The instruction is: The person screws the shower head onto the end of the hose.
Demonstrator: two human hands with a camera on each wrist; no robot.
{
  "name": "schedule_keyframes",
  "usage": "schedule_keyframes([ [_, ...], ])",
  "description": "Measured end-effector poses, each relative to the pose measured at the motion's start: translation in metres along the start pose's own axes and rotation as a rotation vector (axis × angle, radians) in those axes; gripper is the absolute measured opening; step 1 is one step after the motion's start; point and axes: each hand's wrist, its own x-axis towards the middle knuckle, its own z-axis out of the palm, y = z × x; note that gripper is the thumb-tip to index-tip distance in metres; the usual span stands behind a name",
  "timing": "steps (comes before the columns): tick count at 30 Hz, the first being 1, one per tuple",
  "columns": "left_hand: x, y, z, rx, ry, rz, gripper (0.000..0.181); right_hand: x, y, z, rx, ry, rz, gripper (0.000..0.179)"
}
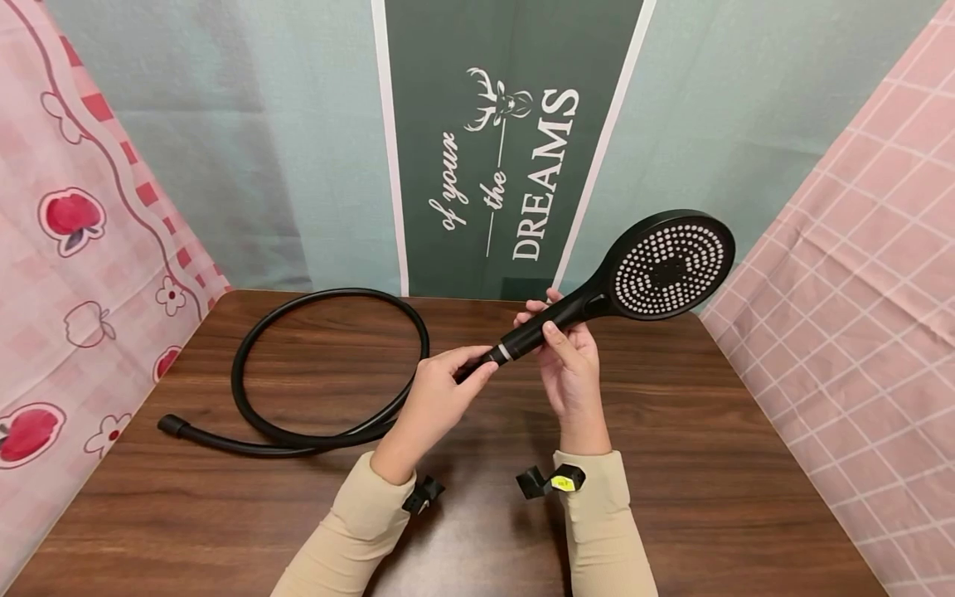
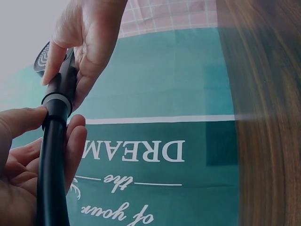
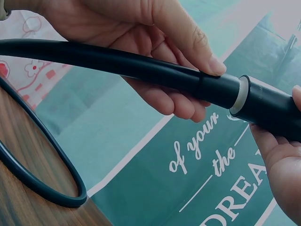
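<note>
A black handheld shower head [image 1: 667,264] with a round face of pale nozzles is held above the table, tilted up to the right. My right hand [image 1: 573,365] grips its handle [image 1: 543,328], thumb on the near side. My left hand [image 1: 440,396] pinches the end fitting of a black shower hose [image 3: 113,61] between thumb and fingers. That fitting [image 3: 218,89] lines up with the handle's lower end. A narrow white ring [image 3: 241,95] shows between the two. In the left wrist view, the hose [image 2: 52,174] runs down across the left palm.
The rest of the hose lies in a large loop [image 1: 237,373] on the left of the brown wooden table [image 1: 686,497]. Its other end fitting [image 1: 173,425] points left. A green cloth with lettering [image 1: 515,50] hangs behind; pink cloths [image 1: 880,290] hang at both sides.
</note>
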Motion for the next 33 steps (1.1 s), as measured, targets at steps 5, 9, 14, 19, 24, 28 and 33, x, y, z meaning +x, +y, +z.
schedule_keyframes([
  [5,0.0000,-0.0005,0.0007,0.000,0.009,0.008,0.025,0.0000,-0.0004,0.0000,0.005,0.000,0.000,0.036],
  [9,0.0008,-0.0012,0.0009,-0.008,0.009,0.011,0.025,0.0000,-0.0009,0.0002,0.003,0.001,0.000,0.036],
  [14,0.0021,-0.0014,0.0001,-0.023,0.005,0.004,0.024,-0.0001,-0.0010,0.0003,0.003,-0.004,0.003,0.036],
  [19,0.0019,-0.0010,0.0000,-0.020,0.005,0.006,0.023,-0.0001,-0.0005,0.0003,0.004,-0.006,0.001,0.036],
  [24,0.0007,-0.0006,0.0004,-0.013,0.010,0.013,0.023,0.0002,-0.0001,0.0003,0.005,-0.005,-0.001,0.037],
  [28,0.0003,-0.0004,0.0006,0.002,0.023,0.028,0.024,0.0005,0.0001,0.0005,0.006,-0.006,0.002,0.038],
  [33,-0.0003,-0.0008,0.0013,0.018,0.030,0.037,0.025,0.0003,-0.0001,0.0006,0.009,-0.003,0.000,0.038],
])
